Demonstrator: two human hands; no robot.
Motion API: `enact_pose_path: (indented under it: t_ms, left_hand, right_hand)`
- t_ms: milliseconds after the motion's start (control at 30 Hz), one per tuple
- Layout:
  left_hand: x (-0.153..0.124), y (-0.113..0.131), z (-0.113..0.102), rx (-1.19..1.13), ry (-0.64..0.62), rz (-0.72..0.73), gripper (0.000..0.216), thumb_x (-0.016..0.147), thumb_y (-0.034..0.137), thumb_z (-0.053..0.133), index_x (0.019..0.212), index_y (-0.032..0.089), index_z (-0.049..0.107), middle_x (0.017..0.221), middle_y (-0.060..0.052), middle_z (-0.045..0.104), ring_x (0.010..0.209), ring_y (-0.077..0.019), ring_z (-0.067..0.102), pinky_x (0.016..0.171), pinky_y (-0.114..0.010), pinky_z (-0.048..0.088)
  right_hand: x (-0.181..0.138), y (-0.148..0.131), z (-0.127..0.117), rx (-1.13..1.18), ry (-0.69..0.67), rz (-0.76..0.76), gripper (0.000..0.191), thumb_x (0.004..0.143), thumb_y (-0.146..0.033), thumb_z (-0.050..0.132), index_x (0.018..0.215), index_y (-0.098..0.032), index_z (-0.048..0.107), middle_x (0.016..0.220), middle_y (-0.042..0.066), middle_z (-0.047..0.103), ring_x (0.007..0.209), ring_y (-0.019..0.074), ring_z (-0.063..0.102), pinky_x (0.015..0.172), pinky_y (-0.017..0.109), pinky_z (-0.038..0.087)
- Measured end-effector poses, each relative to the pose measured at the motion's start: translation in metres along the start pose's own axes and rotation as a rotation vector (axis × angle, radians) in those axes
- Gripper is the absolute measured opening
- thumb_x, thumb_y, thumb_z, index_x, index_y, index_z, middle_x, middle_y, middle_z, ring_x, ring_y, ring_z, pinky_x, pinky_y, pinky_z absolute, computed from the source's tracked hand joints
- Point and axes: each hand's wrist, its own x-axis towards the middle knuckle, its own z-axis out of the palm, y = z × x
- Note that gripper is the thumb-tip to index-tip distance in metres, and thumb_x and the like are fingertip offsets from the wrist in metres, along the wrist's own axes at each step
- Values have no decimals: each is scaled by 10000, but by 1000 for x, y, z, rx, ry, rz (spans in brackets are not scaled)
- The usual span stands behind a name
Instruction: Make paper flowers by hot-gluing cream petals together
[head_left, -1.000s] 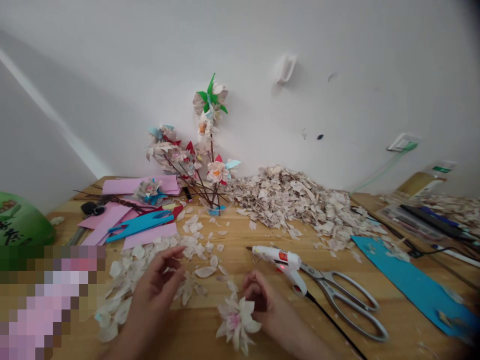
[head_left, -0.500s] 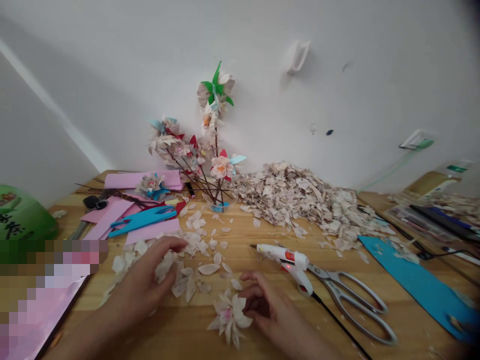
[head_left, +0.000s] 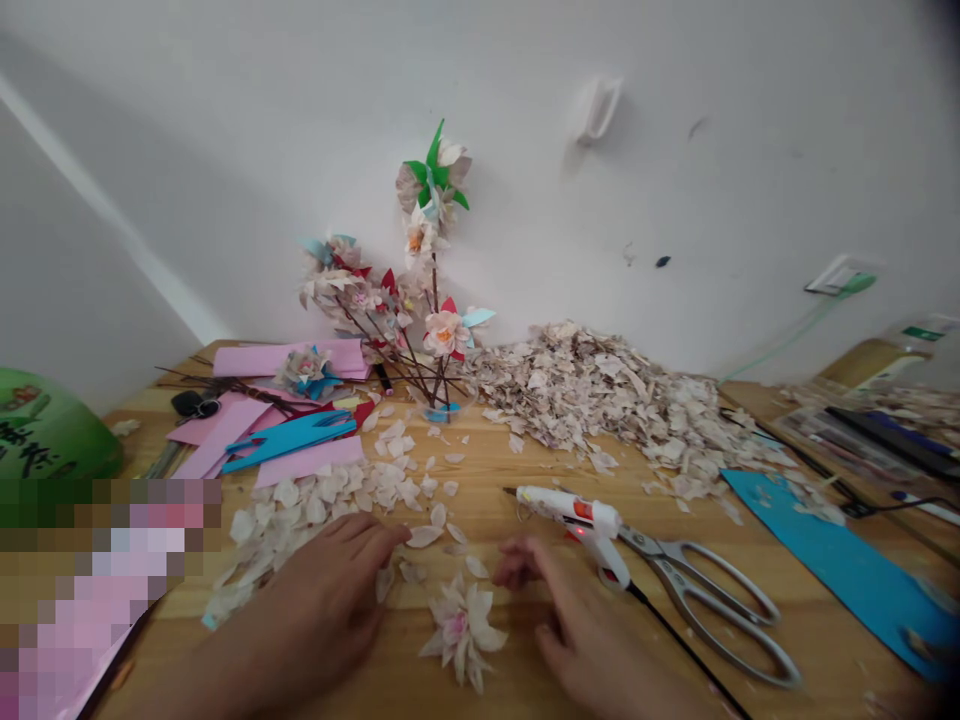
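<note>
A whitish petal flower with a pink centre (head_left: 459,628) lies on the wooden table between my two hands. My left hand (head_left: 337,585) reaches in low from the left over loose pale petals (head_left: 300,505), its fingers stretched forward and right; its underside is hidden, and I see nothing held. To the right of the flower, apart from it, is my right hand (head_left: 559,620), thumb and bent fingers apart and nothing between them. A white hot glue gun (head_left: 574,515) with a lit red light lies just beyond that hand, overlapping large scissors (head_left: 697,590).
Petal flowers on twigs (head_left: 431,350) stand in a small clear holder near the wall. A heap of dry petals (head_left: 600,385) spreads right of them. Pink paper (head_left: 289,360) and folded blue paper (head_left: 292,437) lie left. A blue sheet (head_left: 832,570) lies right; a black cord runs from the glue gun.
My left hand has moved right and its fingers have straightened. My right hand has drawn right, away from the flower, with its thumb opened out. The flower stays on the table.
</note>
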Motion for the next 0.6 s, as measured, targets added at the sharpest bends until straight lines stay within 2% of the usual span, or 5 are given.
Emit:
enact_pose_path:
  t_ms: [100,200,333,433,600]
  left_hand:
    - [2,-2,2,22,1,-13,553,655,13,456,1161,232,504,1019,-74,639,981,-246,565,850,-392,445]
    - [5,-5,2,-16,31,-41,434,705,48,449,1076,247,553,908,-54,672,910,-244,598,804,-382,459]
    - [6,-10,1,-197,136,-132,397,722,107,493,1076,283,521,881,-16,673,889,-230,614,799,-362,443]
    - [8,-10,-1,-528,202,-261,404,729,184,534,1110,291,457,852,2,677,839,-214,632,750,-336,452]
    - [15,-3,-1,-1247,285,-550,388,650,259,645,1009,234,502,701,33,638,701,-181,653,687,-319,494]
  right_hand:
    - [0,-4,-7,-107,-13,8,522,531,71,378,951,-222,478,941,38,624,911,203,597,831,381,478]
    - [1,-5,-11,-172,-28,15,457,550,63,373,902,-211,474,922,52,619,888,211,589,796,388,476]
    - [3,-2,-11,-238,26,-12,414,565,62,362,869,-200,461,861,58,605,832,217,578,739,382,475]
    - [3,1,-9,-253,126,-62,402,582,51,348,875,-203,451,841,55,587,808,216,568,710,375,473]
    - [1,2,-4,-235,327,-164,380,629,16,341,913,-216,444,841,49,580,759,205,582,621,321,484]
